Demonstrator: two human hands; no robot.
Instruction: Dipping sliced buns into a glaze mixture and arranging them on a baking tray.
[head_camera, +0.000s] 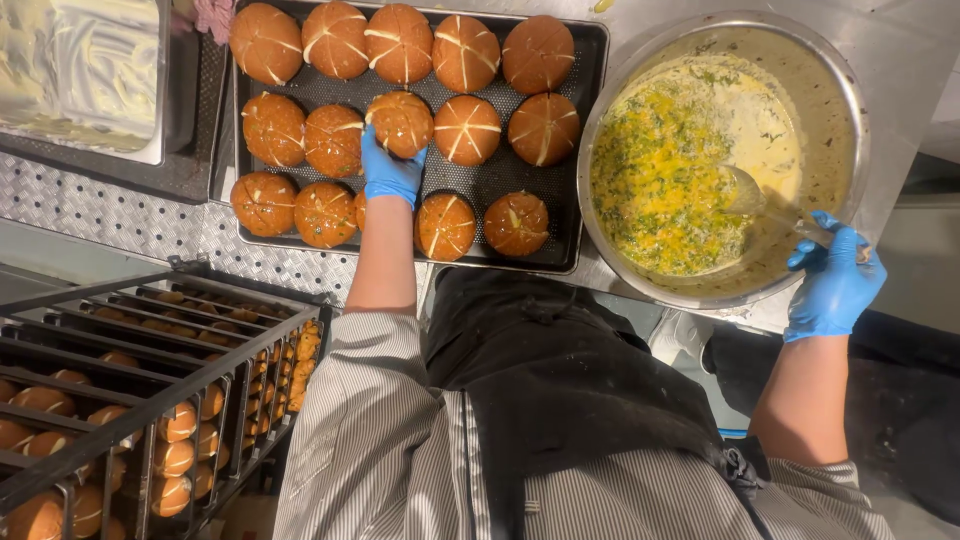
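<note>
**Head view: bun in one hand, ladle in the other**

Head view shows the left hand (390, 172), blue-gloved, its grip closed around a bun (402, 122) at mid-frame over the dark tray (588, 60). The right hand (833, 282) grips the ladle (752, 196) handle in the steel bowl (852, 90) of yellow-green herb sauce, at right. Coating looks in hand; next calls for bringing bun and sauce together. The bun is round, golden-brown, cross-cut, pale filling in the cuts.

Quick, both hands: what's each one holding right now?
Left hand: closed on a bun over the tray.
Right hand: gripping the ladle in the bowl.
</note>
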